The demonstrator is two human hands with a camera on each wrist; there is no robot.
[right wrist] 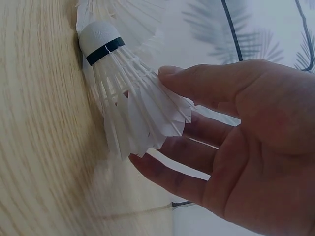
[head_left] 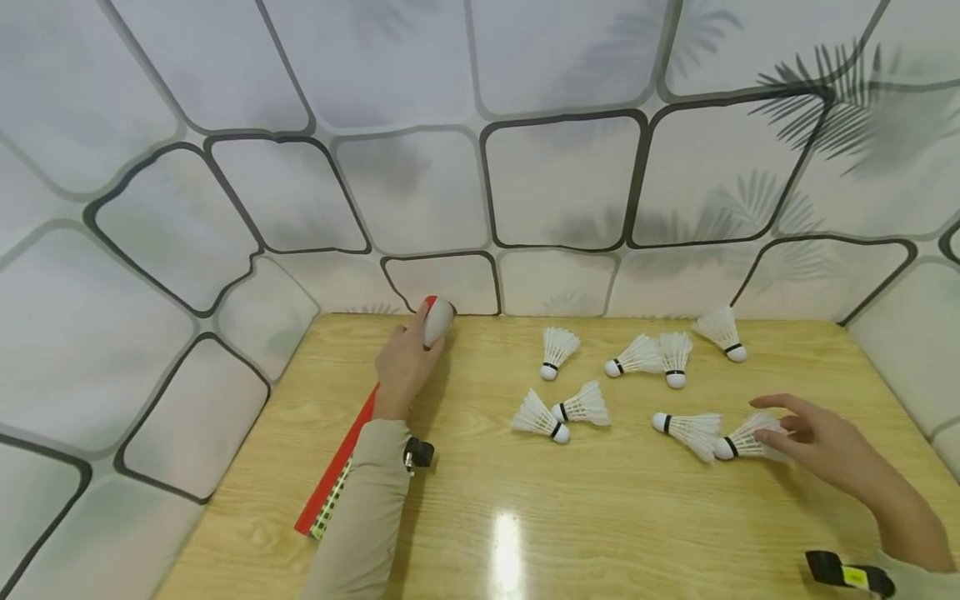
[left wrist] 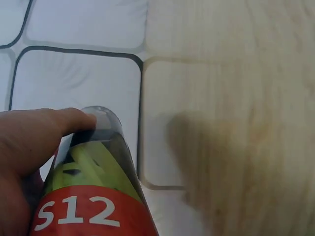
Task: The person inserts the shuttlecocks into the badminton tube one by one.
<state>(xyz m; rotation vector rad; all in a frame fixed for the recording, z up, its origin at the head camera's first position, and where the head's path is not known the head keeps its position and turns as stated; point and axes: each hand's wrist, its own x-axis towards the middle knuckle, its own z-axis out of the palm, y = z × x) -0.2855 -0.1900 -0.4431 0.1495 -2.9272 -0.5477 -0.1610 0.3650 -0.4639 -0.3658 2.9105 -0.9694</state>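
Observation:
My left hand grips a long shuttlecock tube near its far end. The tube has a red band marked S12, yellow-green parts and a pale end; hand and sleeve hide much of it in the head view. At the right, my right hand is around the feather skirt of a white shuttlecock lying on the table. In the right wrist view its thumb lies at the skirt's near side, with fingers spread behind the feathers. A second shuttlecock touches this one's cork.
More shuttlecocks lie on the wooden table: a pair at the middle, one behind it, two touching farther right, and one against the back wall. Patterned walls enclose the table's back and sides.

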